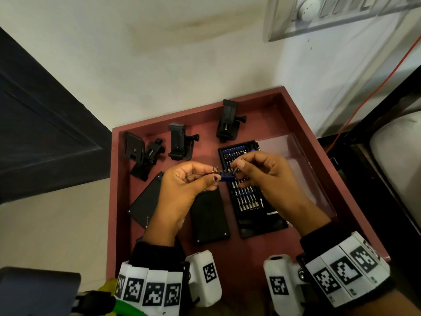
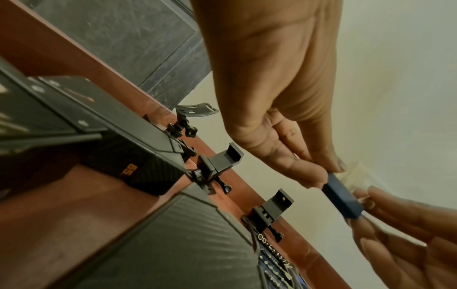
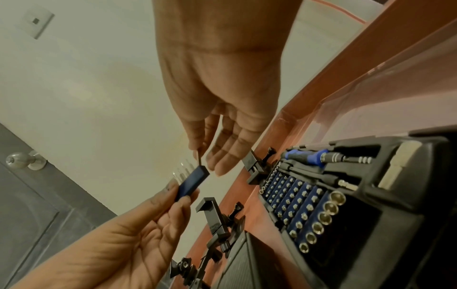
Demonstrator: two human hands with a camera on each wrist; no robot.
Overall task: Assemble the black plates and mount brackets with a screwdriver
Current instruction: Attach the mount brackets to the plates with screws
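The black plates (image 1: pixel 210 215) lie flat near the middle of the red tray (image 1: pixel 296 103), one partly under our left wrist, the other just left of the open bit case (image 1: pixel 250 192); neither carries a bracket. The mount brackets (image 1: pixel 180 142) stand along the tray's far edge, three of them from the far left corner toward the middle, well apart from the plates. One seems already joined to a curved base, though we cannot tell for sure.

Our left hand (image 1: pixel 184 181) pinches one end of a blue bit strip (image 1: pixel 226 176) lifted out of the case, and our right hand (image 1: pixel 262 176) pinches a single bit (image 1: pixel 243 158) between thumb and forefinger at the strip's other end, its remaining fingers relaxed. The screwdriver handle (image 3: pixel 306 155) sits in its slot at the far end of the case, untouched.

We judge the task barely begun: we are choosing a bit. Left to do are fitting it to the handle, bringing each bracket onto a plate and driving the screws. We cannot see any loose screws on the tray.
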